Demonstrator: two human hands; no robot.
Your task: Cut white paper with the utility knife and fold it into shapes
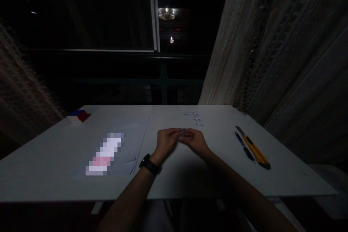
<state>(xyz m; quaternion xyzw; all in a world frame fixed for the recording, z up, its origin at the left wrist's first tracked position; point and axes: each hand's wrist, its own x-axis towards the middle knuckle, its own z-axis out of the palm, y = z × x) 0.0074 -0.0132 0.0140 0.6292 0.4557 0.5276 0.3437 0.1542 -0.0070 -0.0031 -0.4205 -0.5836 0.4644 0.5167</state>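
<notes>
Both hands meet over the middle of the white table, their fingertips pinched together. My left hand [168, 140], with a dark watch [150, 164] on its wrist, is closed on a small greyish piece [181, 129]. From the other side, my right hand [196, 139] is closed on that same piece. The dim light and the fingers hide most of it, so I cannot make out its kind. Just beyond the hands, several small pale paper pieces [198, 119] with dark marks lie on the table.
On the right lie a yellow utility knife [255, 148], blade out, and a black marker [244, 148]. Paper sheets [132, 137] and a blurred-out bright screen-like patch [104, 154] are at left. A Rubik's cube [78, 116] sits at the table's [49, 152] far left. Curtains [228, 36] flank a dark window.
</notes>
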